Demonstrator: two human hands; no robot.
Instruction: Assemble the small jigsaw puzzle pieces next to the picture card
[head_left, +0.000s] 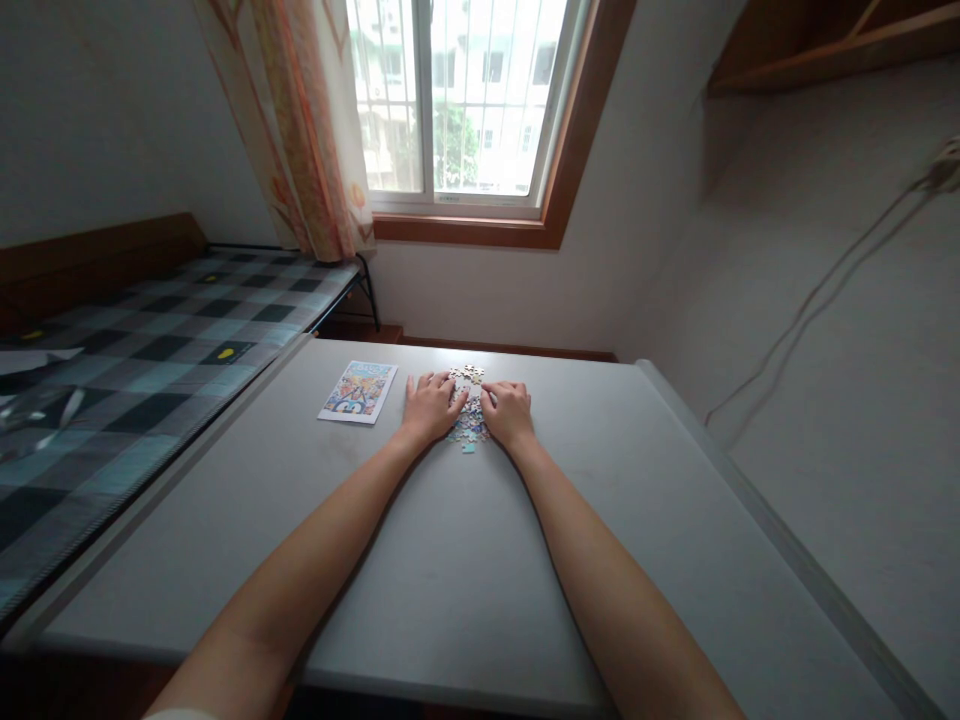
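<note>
A small heap of jigsaw puzzle pieces (470,425) lies toward the far side of the white table (442,600). Along the heap's left edge rests my left hand (430,408), its fingers spread and palm down. On the other side, my right hand (510,412) is closed, fingertips curled in at the pieces; what it pinches, if anything, is too small to make out. Left of my left hand lies a printed picture sheet (358,392) with a colourful scene. Some of the pieces are hidden under and between the fingers.
A bed with a checked cover (187,330) stands along the table's left side. Ahead are a window (457,110) and a patterned curtain (307,130). A cable (817,265) hangs on the right wall, below a wooden shelf (840,65).
</note>
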